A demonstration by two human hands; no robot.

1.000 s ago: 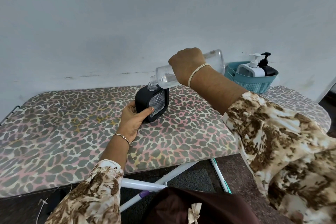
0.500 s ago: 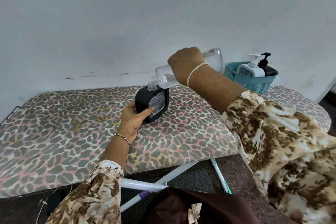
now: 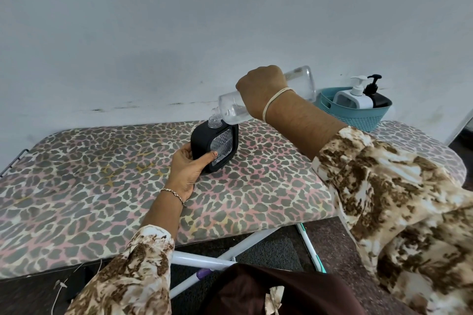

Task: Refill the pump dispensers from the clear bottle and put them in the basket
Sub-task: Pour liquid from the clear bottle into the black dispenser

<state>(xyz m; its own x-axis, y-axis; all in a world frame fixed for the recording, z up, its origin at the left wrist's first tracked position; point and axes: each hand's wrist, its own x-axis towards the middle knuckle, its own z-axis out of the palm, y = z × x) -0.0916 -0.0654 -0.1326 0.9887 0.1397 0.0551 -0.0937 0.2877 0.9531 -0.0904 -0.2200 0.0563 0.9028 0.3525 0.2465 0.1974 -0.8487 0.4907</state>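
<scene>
Tipped a little steeper since the earlier frame: clear plastic bottle [image 3: 231, 107], gripped in right hand [image 3: 262, 89], mouth at the neck of the black square dispenser [image 3: 214, 147]. Left hand [image 3: 188, 167] clasped around it on leopard-print board [image 3: 76, 181]. Probably nearly emptied. Two pumps already in teal basket [image 3: 354, 116].

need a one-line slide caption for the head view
Right hand tips clear bottle into black dispenser steadied by left hand; two refilled dispensers sit in teal basket.

clear bottle [image 3: 231, 107] middle: behind right hand [image 3: 261, 87] | black dispenser [image 3: 378, 100] body: behind basket [image 3: 358, 116] rim
</scene>
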